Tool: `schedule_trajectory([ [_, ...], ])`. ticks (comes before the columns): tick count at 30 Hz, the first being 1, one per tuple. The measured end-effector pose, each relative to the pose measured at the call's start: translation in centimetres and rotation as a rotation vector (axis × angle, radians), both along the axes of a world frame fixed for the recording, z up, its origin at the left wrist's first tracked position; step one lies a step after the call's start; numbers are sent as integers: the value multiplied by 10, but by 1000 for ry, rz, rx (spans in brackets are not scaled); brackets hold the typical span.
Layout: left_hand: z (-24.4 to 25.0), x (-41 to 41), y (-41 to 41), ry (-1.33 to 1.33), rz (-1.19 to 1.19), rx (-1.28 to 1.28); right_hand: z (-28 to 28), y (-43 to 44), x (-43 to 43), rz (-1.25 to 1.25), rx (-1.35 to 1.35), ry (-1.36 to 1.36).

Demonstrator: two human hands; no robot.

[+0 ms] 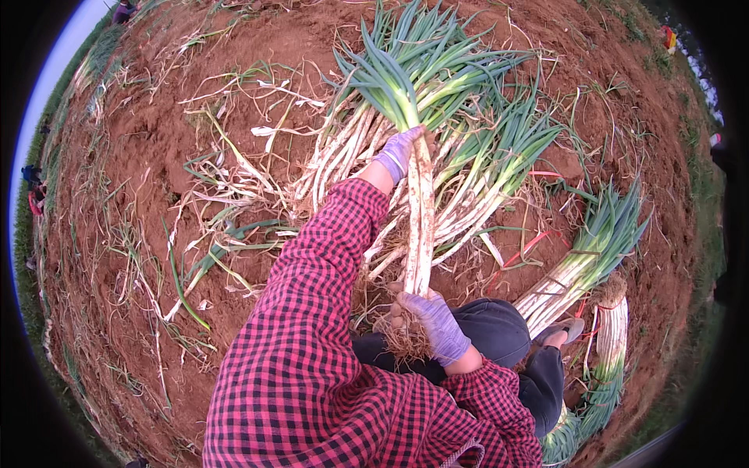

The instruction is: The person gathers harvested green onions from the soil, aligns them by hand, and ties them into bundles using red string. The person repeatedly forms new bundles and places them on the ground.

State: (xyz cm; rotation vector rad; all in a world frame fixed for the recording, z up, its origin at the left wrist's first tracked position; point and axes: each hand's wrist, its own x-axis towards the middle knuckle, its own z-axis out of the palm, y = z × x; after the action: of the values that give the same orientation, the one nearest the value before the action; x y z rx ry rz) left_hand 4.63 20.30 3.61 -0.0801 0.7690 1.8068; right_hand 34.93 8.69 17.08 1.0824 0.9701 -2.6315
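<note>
Several long green onions [420, 216] are gripped between my two hands, with their white stalks running toward me. My left hand [401, 151], in a purple glove, closes around them just below the green leaves. Near the root end, my right hand [433, 324] wraps the stalks, also gloved in purple. Shaggy brown roots [409, 339] hang below the right hand. Beneath and beyond the held stalks, a loose pile of green onions [485, 187] lies on the soil, leaves pointing away from me. My left forearm partly covers that pile.
Two tied bundles of green onions, one slanted [562, 281] and one with roots up [611, 327], lie to my right by my foot [560, 334]. Red tape [526, 248] lies on the reddish soil. Dry leaf scraps [234, 193] are strewn leftward. Another person [124, 11] is far off.
</note>
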Motion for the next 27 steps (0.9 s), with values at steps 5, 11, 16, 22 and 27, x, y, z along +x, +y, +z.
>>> schedule_trajectory([
  [5, 149, 61, 95, 272, -85, 182, 39, 8, 2, -307, 161, 91],
  [11, 108, 42, 114, 416, -26, 21, 8, 26, -45, -406, 43, 91],
  [16, -20, 52, -35, 401, -64, -259, -57, 53, -63, -537, -63, -167],
  [22, -126, 0, -221, 645, 583, -991, -77, 49, -66, -497, -201, -213],
  [27, -134, -13, -235, 813, -118, -1421, -82, 52, -61, -455, -237, -39],
])
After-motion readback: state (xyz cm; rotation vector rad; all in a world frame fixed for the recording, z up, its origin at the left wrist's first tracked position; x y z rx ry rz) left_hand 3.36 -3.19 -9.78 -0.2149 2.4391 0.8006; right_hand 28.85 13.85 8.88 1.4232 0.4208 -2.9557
